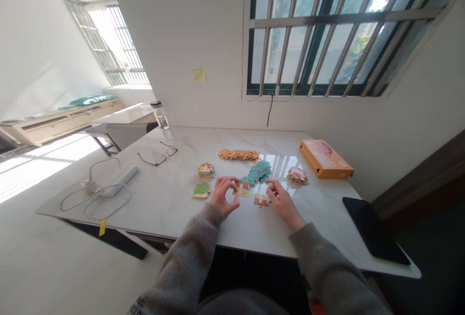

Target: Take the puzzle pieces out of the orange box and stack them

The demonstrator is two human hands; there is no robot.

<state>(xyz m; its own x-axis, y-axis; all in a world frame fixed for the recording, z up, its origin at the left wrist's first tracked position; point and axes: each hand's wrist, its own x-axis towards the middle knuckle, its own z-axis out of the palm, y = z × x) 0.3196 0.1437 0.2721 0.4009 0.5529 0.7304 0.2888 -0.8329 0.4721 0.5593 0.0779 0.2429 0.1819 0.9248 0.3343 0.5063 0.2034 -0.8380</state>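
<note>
Near the table's front middle, my left hand [225, 195] pinches a puzzle piece [242, 190] coloured yellow and brown. My right hand [281, 199] has its thumb and finger closed on the edge of another puzzle piece [261, 199], brown and cream, a little to the right of the first. The two pieces are apart. Just beyond the hands lies a heap of teal pieces [259, 172]. A stack of mixed pieces [206, 172] and a green piece [201, 190] sit left of my left hand. A pile of pinkish pieces [297, 175] is right of the teal heap.
A row of orange pieces [239, 155] lies farther back. The orange box [325, 159] and black tablet [375, 230] are on the right. Glasses [160, 155], a power strip [118, 180] with cables and a bottle [160, 115] are on the left.
</note>
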